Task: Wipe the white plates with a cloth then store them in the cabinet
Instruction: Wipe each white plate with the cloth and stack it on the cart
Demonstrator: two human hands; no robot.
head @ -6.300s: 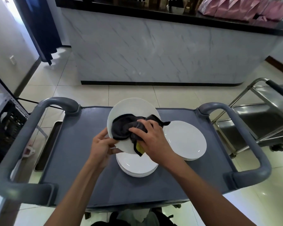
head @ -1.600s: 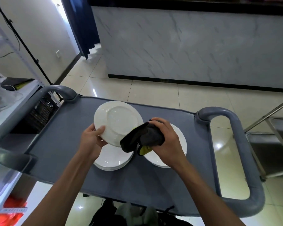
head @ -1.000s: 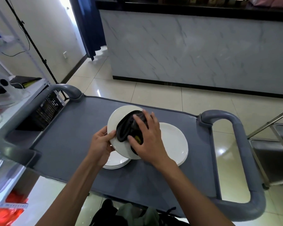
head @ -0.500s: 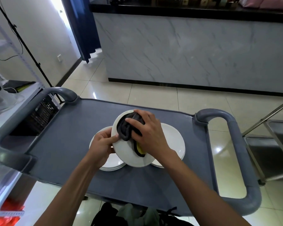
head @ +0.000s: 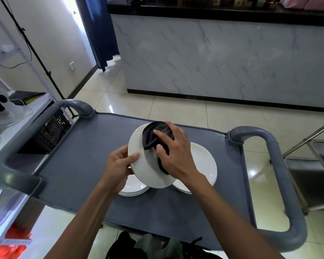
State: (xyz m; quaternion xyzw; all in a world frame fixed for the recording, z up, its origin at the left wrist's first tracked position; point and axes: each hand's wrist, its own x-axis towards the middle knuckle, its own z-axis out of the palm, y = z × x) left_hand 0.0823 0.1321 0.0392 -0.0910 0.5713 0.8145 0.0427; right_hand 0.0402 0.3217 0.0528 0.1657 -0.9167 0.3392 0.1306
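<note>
Above the grey cart surface [head: 79, 165], the left hand [head: 118, 165] grips the tilted plate [head: 148, 172] by its rim, so the right hand [head: 176, 156], fingers spread, can press the dark cloth [head: 151, 135] on its face.

We note a grey cart [head: 79, 165] with looped grey handles on a glossy cream tile floor [head: 176, 109]. Beyond it stands a marble-faced counter [head: 223, 58] with a black top. A blue curtain [head: 101, 30] hangs by a bright doorway. At left we see a white shelf rack [head: 17, 116], at right a steel trolley [head: 314, 165].
</note>
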